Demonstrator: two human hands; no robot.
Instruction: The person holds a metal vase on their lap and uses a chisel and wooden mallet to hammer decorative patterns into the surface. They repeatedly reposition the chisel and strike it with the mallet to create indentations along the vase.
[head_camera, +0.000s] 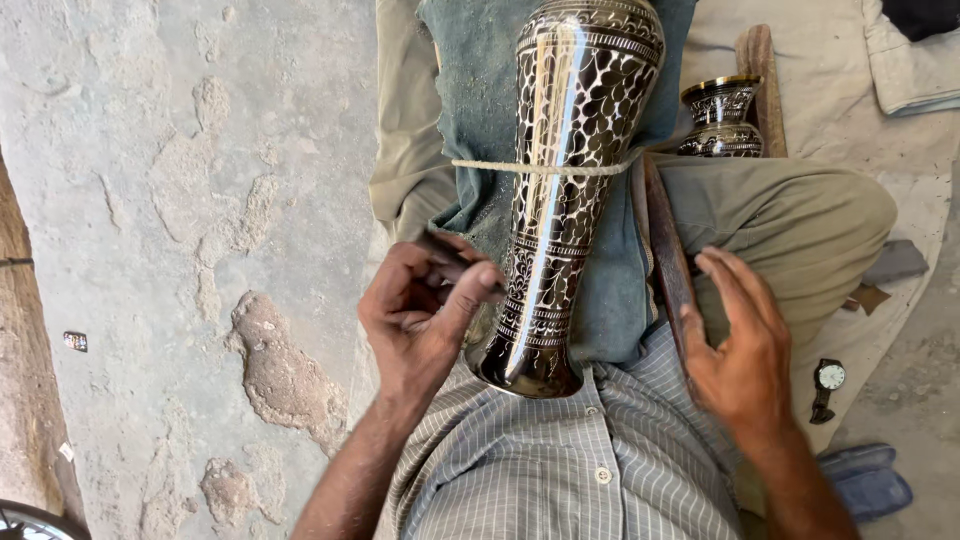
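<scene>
tall engraved vase (560, 190) lying along lap, tied with cord (545, 167). left hand (425, 310) clenched on thin tool (455, 262) at vase foot. right hand (740, 345) open, resting against wooden stick (668, 255). best kept: tool angle shallow, vase pinned steady.

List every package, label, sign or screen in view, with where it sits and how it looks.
Wristwatch: on the pale cloth at right, beside the right hand; round white dial, dark strap.
Small tag: on the concrete floor at far left; a dark rectangle with pale marks, too small to tell more.
No packages, signs or screens show.
</scene>
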